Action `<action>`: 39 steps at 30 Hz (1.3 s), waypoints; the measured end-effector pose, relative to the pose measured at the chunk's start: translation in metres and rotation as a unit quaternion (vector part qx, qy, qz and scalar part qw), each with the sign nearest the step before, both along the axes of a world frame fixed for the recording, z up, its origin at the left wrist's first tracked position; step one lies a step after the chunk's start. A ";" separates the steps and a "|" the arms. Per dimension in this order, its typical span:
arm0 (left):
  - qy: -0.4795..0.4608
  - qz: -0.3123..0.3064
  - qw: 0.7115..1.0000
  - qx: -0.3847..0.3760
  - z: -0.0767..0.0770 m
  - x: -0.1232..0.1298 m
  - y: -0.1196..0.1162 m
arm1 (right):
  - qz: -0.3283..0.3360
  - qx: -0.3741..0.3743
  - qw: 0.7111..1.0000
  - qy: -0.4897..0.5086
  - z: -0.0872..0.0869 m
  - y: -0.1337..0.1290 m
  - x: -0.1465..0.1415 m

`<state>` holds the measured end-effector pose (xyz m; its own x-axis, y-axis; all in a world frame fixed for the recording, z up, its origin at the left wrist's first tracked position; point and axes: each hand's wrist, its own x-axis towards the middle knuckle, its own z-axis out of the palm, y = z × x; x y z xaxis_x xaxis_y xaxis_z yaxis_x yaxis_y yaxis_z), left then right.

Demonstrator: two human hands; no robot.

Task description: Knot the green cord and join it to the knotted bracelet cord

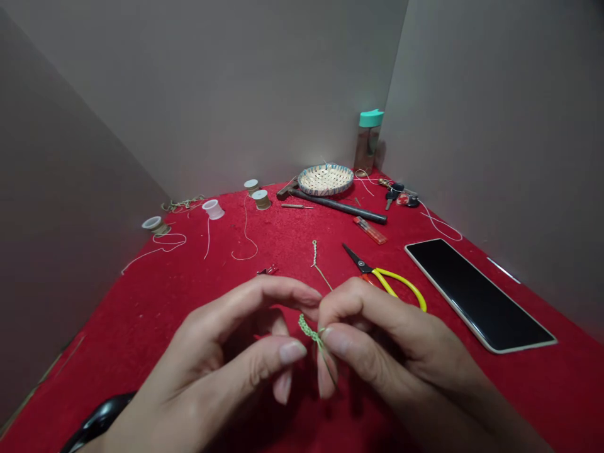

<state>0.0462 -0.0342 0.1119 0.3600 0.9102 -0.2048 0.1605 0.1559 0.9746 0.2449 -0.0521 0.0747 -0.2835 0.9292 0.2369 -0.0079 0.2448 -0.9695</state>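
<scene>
A short green knotted cord with loose strands hangs between my hands, above the red cloth. My right hand pinches it near the strands, between thumb and index finger. Curved around the cord's other end, my left hand has its thumb and index finger apart. The tip of that index finger reaches the right fingers. Beyond my hands lies a thin pale braided cord with a tail running toward the right hand. Yellow-handled scissors rest just past my right hand, which partly hides them.
Several thread spools stand at the back left with loose threads. A woven basket, a hammer, an awl-like tool and a bottle are at the back. On the right are a lighter, keys and a phone.
</scene>
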 end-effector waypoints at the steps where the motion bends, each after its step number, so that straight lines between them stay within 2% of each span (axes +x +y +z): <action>1: -0.020 -0.006 1.000 -0.018 0.001 0.003 0.002 | 0.001 -0.008 1.000 -0.014 0.001 0.000 0.001; 4: -0.067 0.028 0.997 -0.024 0.005 0.014 0.010 | 0.013 -0.045 0.998 -0.037 0.007 -0.003 0.004; 7: -0.090 0.047 0.994 -0.033 0.007 0.022 0.015 | 0.010 -0.040 0.997 -0.067 0.012 -0.009 0.007; 10: -0.087 0.048 0.994 -0.035 0.006 0.023 0.014 | -0.020 -0.071 0.989 -0.126 0.015 -0.015 0.007; 13: -0.067 0.030 0.997 -0.034 0.002 0.016 0.010 | -0.038 -0.112 0.984 -0.133 0.014 -0.016 0.004; 17: -0.023 -0.034 0.998 -0.041 -0.002 0.005 0.007 | -0.013 -0.053 0.995 -0.082 0.011 -0.009 0.003; 21: -0.012 -0.045 0.998 -0.050 -0.007 0.002 0.010 | -0.022 -0.034 0.994 -0.102 0.014 -0.011 0.002; 23: -0.022 -0.050 0.997 -0.062 -0.010 0.003 0.009 | -0.054 -0.039 0.991 -0.119 0.018 -0.018 -0.003; 25: -0.037 -0.036 0.997 -0.057 -0.013 0.003 0.006 | -0.126 -0.064 0.982 -0.125 0.020 -0.027 -0.009; 27: -0.046 -0.013 0.998 -0.041 -0.016 0.003 0.003 | -0.188 -0.092 0.973 -0.099 0.019 -0.033 -0.015; 29: -0.049 -0.004 0.998 -0.037 -0.018 0.003 0.000 | -0.209 -0.107 0.971 -0.038 0.015 -0.033 -0.019; 32: -0.055 -0.012 0.997 -0.057 -0.020 0.003 -0.001 | -0.184 -0.138 0.972 0.053 0.007 -0.021 -0.019; 34: -0.069 -0.012 0.995 -0.076 -0.020 0.001 0.000 | -0.133 -0.151 0.976 0.085 0.002 -0.011 -0.015; 36: -0.081 -0.017 0.993 -0.090 -0.022 -0.001 0.002 | -0.110 -0.108 0.984 0.088 -0.002 -0.002 -0.008; 39: -0.076 -0.034 0.992 -0.092 -0.027 -0.008 0.004 | -0.139 0.007 0.990 -0.013 -0.006 0.003 0.004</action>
<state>0.0385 -0.0306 0.0850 0.4587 0.8349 -0.3040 0.0302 0.3273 0.9444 0.2493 -0.0487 0.0686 -0.0233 0.9691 0.2458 0.0868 0.2469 -0.9652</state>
